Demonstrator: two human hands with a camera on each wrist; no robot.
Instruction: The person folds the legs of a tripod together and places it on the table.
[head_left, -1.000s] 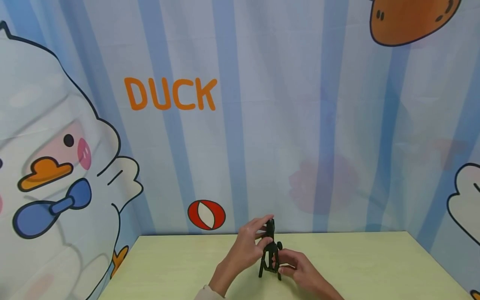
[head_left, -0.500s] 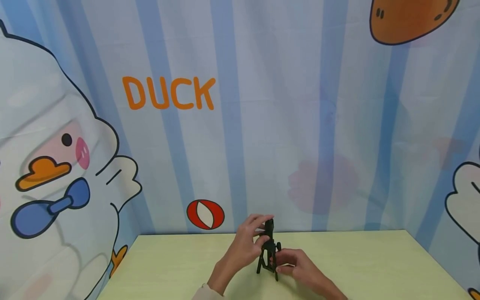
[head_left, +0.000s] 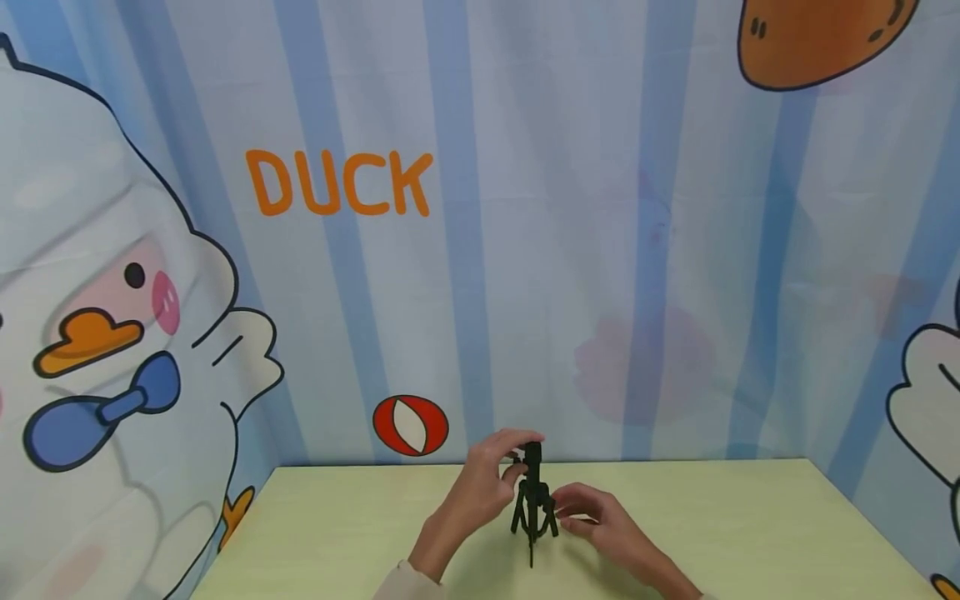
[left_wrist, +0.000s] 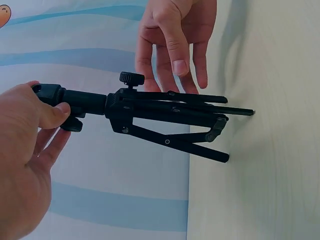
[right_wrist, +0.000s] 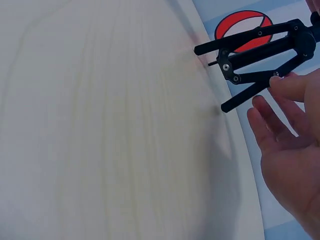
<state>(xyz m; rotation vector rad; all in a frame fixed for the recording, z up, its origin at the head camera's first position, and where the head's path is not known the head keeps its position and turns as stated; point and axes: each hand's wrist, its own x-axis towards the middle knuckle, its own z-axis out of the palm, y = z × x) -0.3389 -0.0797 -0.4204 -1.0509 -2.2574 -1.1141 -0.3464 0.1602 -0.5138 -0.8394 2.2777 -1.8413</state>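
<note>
Low in the head view, the tripod (head_left: 533,496) is looking like matt plastic. Beneath, the tabletop (head_left: 750,533) is looking smooth and wooden, while above, the cloth backdrop (head_left: 540,250) is showing creases.

DUCK (head_left: 340,183) — a single word in rounded orange capitals — is printed across the upper left of the striped blue-and-white fabric backdrop (head_left: 551,233). A faint reddish mark (head_left: 896,302) farther right and lower on the same backdrop is too pale and blurred to make out.
</note>
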